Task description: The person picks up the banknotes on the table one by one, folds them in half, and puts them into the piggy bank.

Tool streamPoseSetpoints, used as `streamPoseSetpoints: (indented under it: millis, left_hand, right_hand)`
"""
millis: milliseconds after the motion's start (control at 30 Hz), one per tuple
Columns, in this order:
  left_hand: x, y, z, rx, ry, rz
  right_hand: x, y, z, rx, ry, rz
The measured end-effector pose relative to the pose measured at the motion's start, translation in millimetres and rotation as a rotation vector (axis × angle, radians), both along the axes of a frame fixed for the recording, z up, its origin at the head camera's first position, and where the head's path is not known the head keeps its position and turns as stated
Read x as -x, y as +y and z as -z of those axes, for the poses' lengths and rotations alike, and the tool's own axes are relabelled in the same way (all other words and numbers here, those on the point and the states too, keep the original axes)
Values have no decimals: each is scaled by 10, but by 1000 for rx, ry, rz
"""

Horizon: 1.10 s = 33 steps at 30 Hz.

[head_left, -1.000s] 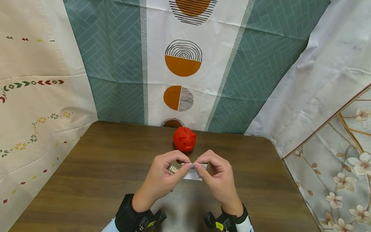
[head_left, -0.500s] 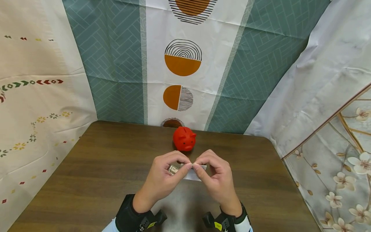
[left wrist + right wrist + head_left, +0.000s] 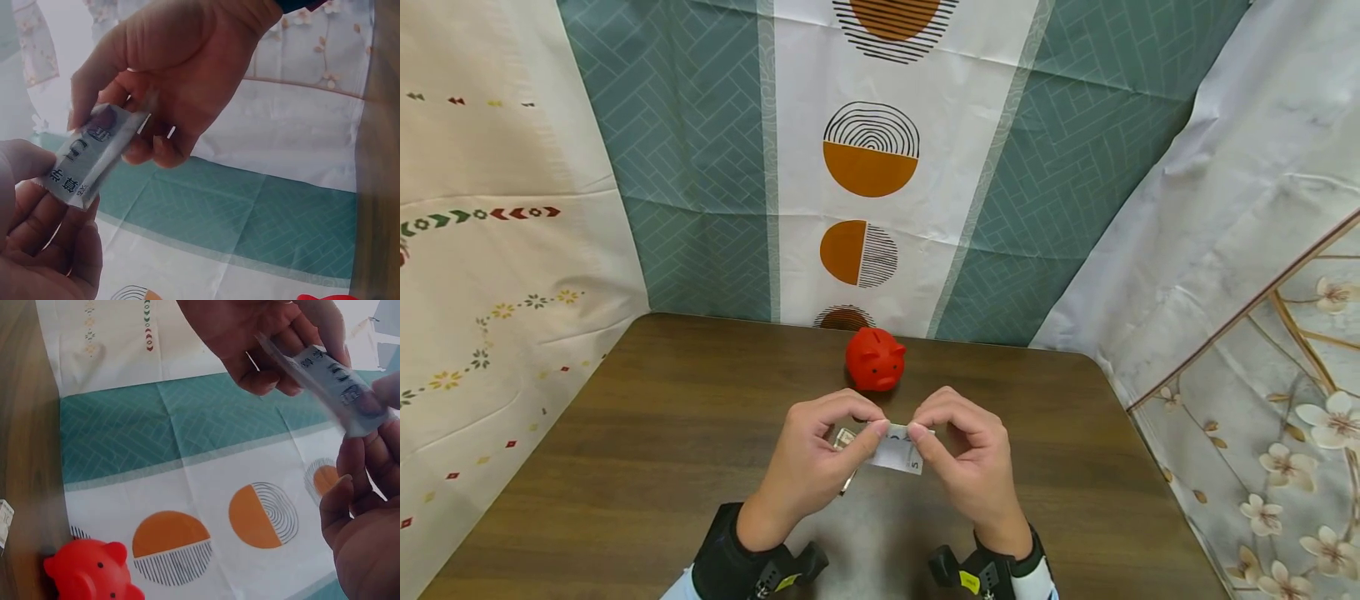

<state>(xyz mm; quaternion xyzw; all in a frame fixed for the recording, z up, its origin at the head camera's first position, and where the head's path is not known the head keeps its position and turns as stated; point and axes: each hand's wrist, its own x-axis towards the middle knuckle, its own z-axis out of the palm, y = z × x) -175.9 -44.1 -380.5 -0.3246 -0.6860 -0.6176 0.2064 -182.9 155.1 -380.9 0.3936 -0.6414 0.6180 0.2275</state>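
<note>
Between my two hands is a small folded paper note point(image 3: 895, 451), pale grey-white with dark printed characters and a dark reddish patch. My left hand point(image 3: 801, 462) pinches its left end between thumb and fingers. My right hand point(image 3: 970, 454) pinches the upper right corner the same way. Seen from the left wrist, the printed face of the note point(image 3: 87, 153) spans both sets of fingertips. The right wrist view shows the note point(image 3: 344, 390) edge-on in part, with its layers spread apart. Partly hidden behind my left hand is a beige, banknote-like folded paper point(image 3: 844, 438).
A red piggy bank point(image 3: 875, 359) with a slot on top stands beyond my hands, near the back edge of the brown wooden table point(image 3: 700, 400). Patterned cloths point(image 3: 707, 167) hang behind the table and along both sides.
My hands have moved slightly apart, the left one to the left. More of the note's printed face now shows between the fingertips. The piggy bank stays in place.
</note>
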Motion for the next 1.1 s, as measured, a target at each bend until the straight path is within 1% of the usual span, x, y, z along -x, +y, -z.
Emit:
streamPoseSetpoints:
  millis: [133, 300, 433, 500, 533, 600, 700, 733, 767, 833, 900, 967, 1033, 1100]
  left_hand:
    - [0, -13, -9, -17, -20, 17]
    - [-7, -37, -33, -36, -64, 18]
    - [-9, -40, -37, -43, -65, 28]
    - [-13, -30, -30, -47, -68, 23]
    - [-17, -22, -24, -51, -73, 15]
    - [-26, -3, -11, -63, -87, -16]
    - [-47, 26, 18, -91, -88, -73]
    - [-50, 37, 27, -102, -74, -88]
    - [-52, 50, 34, -112, -50, -93]
    - [-55, 76, 45, -118, -3, -94]
    - [-51, 108, 38, -106, 81, -102]
    - [-49, 132, 24, -76, 158, -122]
    - [-45, 145, 14, -33, 232, -161]
    - [-43, 145, 9, 7, 287, -189]
  right_hand:
    - [-10, 18, -14, -5, -14, 16]
    - [-3, 49, -32, 4, -6, 25]
    - [7, 72, -28, 0, -7, 44]
    - [11, 65, -12, 12, 2, 73]
    - [9, 54, 0, 21, 10, 110]
    - [0, 27, 25, 37, 41, 219]
    - [-22, -28, 61, 36, 114, 384]
    - [-30, -46, 66, 22, 138, 421]
    - [-37, -61, 66, 6, 158, 433]
    - [-55, -92, 61, -47, 170, 427]
    - [-76, -119, 43, -102, 141, 403]
    - [-88, -134, 32, -146, 111, 396]
    - [-92, -140, 25, -169, 96, 390]
    - [-81, -140, 25, -172, 111, 377]
